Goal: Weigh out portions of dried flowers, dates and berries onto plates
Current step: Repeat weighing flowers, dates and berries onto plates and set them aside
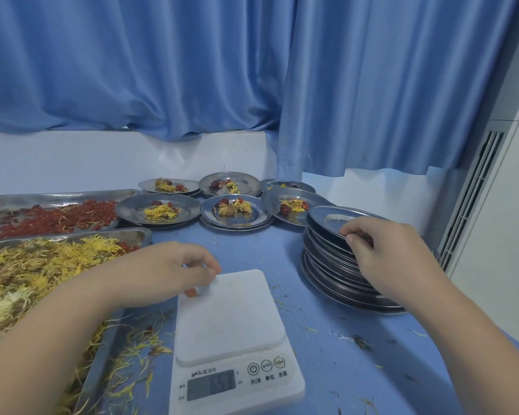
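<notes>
While the white digital scale [231, 319] sits just beside it, digits blurred, the left grip [174, 265] curls over a small red berry [190, 292]; whether it pinches that, I cannot tell. The right grip [381, 250] pinches the top round steel plate [330, 217] of a stack [336, 265]; beyond it stand filled plates [235, 209].

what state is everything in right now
scale, on, no plate on it
top plate, tilted, right hand grips its rim
plate stack, nested
left hand, fingers curled at scale's corner
far plates, portioned
flower tray, heaped
berry tray, partly covered
</notes>
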Demonstrator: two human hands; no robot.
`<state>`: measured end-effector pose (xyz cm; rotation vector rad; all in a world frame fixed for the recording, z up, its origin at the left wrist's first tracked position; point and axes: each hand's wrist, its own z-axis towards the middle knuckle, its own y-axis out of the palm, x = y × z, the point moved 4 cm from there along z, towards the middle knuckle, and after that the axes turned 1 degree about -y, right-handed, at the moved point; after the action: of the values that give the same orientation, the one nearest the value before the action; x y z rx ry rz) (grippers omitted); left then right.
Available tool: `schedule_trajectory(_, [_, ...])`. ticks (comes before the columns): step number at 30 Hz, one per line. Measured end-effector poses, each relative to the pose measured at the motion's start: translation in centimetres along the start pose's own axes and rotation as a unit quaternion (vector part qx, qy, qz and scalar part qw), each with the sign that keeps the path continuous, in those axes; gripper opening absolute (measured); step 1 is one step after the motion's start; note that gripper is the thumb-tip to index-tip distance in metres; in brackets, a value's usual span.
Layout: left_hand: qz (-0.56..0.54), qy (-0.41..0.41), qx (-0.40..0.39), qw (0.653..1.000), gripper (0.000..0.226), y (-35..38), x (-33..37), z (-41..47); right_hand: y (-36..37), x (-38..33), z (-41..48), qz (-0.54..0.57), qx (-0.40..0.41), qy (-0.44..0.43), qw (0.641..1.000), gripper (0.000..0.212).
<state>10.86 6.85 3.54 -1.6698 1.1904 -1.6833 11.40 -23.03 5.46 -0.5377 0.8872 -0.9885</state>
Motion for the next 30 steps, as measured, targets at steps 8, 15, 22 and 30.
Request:
schedule_trajectory(8, [-0.011, 0.008, 0.026, 1.000, 0.014, -0.3, 0.0, 0.0, 0.1, -0.2, 0.0, 0.005, -0.017, -0.014, 1.000, 0.013])
schedule_trajectory(15, [-0.011, 0.011, 0.021, 1.000, 0.014, -0.3, 0.0, 0.0, -0.4, -0.2, 0.1, -0.026, 0.051, -0.060, 0.997, 0.017])
schedule_trajectory(22, [-0.005, 0.013, 0.023, 1.000, 0.014, -0.2, 0.1, -0.1, -1.0, -0.7, 0.2, -0.025, 0.091, -0.140, 0.986, 0.046])
schedule_trajectory(30, [-0.004, 0.014, 0.025, 1.000, 0.015, -0.3, 0.0, 0.0, -1.1, -0.8, 0.3, -0.024, 0.131, -0.141, 0.981, 0.030])
